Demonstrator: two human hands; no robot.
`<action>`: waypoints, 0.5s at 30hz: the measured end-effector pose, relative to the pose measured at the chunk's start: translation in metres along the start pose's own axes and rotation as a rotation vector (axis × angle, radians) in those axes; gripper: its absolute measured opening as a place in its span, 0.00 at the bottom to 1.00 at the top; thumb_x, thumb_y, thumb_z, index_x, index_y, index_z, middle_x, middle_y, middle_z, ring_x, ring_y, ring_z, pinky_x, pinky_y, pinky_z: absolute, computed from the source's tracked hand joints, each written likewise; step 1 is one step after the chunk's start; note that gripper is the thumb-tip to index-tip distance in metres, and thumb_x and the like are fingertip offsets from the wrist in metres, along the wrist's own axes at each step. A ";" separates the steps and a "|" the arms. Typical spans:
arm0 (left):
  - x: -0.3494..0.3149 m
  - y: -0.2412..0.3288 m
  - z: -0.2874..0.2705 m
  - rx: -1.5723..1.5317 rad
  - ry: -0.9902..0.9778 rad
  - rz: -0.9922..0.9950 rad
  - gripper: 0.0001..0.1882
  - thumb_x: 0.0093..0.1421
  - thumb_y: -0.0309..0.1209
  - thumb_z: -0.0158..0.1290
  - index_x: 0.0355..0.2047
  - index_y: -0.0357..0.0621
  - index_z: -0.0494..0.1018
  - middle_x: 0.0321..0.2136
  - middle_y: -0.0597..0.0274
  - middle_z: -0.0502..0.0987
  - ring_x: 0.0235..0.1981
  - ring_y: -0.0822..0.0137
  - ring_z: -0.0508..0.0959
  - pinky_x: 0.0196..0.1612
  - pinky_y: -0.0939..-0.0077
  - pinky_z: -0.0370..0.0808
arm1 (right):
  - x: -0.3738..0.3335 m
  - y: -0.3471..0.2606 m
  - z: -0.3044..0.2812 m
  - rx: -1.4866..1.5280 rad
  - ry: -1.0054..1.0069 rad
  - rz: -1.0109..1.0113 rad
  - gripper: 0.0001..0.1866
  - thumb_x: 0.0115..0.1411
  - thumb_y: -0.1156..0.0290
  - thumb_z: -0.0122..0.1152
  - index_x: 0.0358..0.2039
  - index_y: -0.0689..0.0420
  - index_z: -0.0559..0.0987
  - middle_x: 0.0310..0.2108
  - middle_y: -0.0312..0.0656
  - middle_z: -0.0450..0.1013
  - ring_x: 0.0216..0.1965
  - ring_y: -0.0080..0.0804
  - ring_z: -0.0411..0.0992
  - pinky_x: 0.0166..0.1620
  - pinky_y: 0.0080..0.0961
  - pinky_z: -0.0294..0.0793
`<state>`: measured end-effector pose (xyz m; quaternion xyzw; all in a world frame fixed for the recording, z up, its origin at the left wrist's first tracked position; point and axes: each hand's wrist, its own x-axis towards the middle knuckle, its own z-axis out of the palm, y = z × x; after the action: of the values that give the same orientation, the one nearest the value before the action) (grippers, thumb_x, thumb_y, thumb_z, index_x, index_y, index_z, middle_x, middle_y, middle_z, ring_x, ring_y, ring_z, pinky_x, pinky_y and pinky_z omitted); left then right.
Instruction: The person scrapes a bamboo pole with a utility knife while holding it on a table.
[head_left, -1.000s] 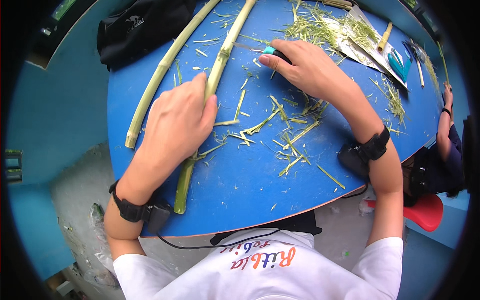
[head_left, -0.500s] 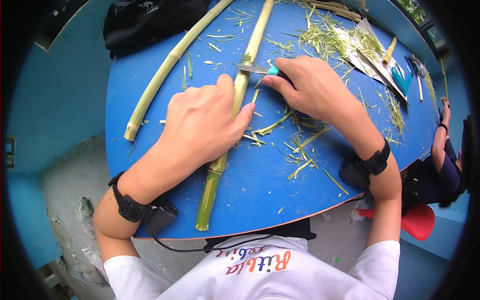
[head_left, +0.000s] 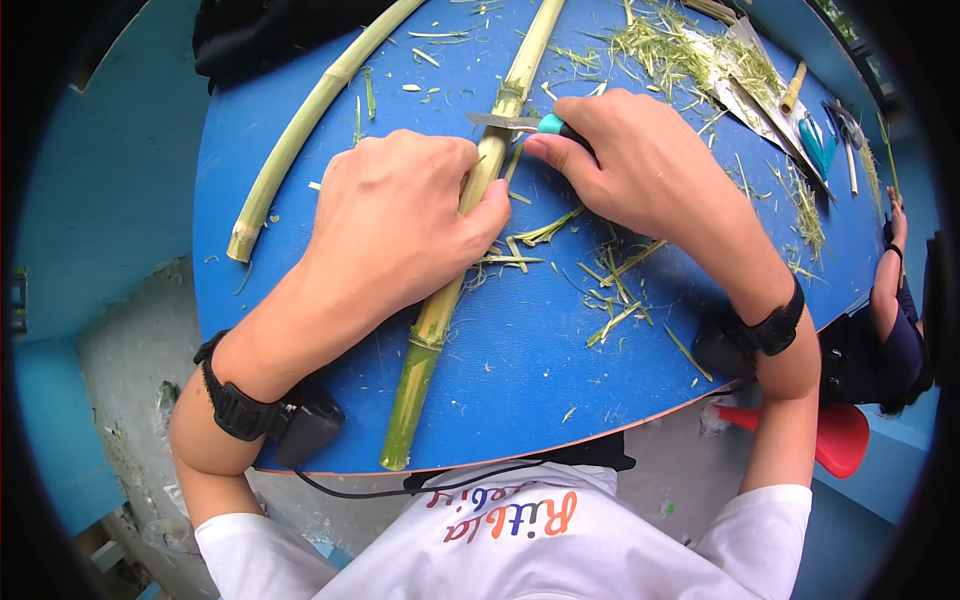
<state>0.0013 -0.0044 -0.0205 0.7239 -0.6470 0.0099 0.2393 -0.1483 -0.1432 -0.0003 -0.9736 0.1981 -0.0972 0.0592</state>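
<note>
A long stalk (head_left: 433,315), jointed like bamboo or cane, lies lengthwise on the blue table (head_left: 520,370). Most of it is pale and scraped; its near end is still green-skinned. My left hand (head_left: 400,205) is wrapped round the middle of the stalk, thumb on the right side. In my right hand (head_left: 630,165) is a small knife (head_left: 508,122) with a teal and black handle. Its blade lies across the stalk just beyond my left hand, close below a greenish joint. Thin green shavings (head_left: 545,230) are scattered beside the stalk.
Left of my stalk lies another pale, curved stalk (head_left: 290,150). A black bag (head_left: 270,35) is at the far left. Shavings are heaped on white paper (head_left: 735,90) at the far right, near teal-handled scissors (head_left: 818,150). Another person's arm (head_left: 888,260) shows at right, above a red stool (head_left: 840,440).
The blade has shifted slightly up the picture, nearer the stalk's greenish joint. My left hand keeps its hold. The whole view has also shifted a little.
</note>
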 end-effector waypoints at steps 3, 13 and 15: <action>0.001 0.002 -0.003 0.006 -0.025 -0.032 0.20 0.53 0.39 0.55 0.15 0.37 0.64 0.11 0.52 0.65 0.15 0.51 0.69 0.22 0.60 0.63 | 0.003 -0.003 -0.002 -0.020 -0.027 0.063 0.22 0.60 0.54 0.55 0.22 0.63 0.78 0.23 0.55 0.74 0.29 0.56 0.74 0.34 0.46 0.74; 0.007 0.005 -0.012 0.050 -0.127 -0.128 0.17 0.53 0.41 0.53 0.18 0.38 0.74 0.14 0.50 0.73 0.20 0.49 0.76 0.26 0.59 0.72 | 0.012 0.008 0.010 -0.055 0.073 -0.028 0.21 0.60 0.52 0.55 0.27 0.59 0.80 0.24 0.52 0.76 0.31 0.53 0.75 0.35 0.45 0.74; 0.006 0.003 -0.011 0.008 -0.121 -0.134 0.18 0.53 0.40 0.54 0.16 0.37 0.69 0.12 0.50 0.68 0.17 0.51 0.71 0.23 0.61 0.67 | 0.011 0.011 0.013 -0.047 0.094 -0.048 0.21 0.60 0.52 0.55 0.27 0.59 0.80 0.24 0.52 0.75 0.30 0.53 0.75 0.35 0.45 0.73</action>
<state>0.0030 -0.0065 -0.0077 0.7659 -0.6102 -0.0473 0.1970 -0.1399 -0.1561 -0.0127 -0.9735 0.1797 -0.1394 0.0246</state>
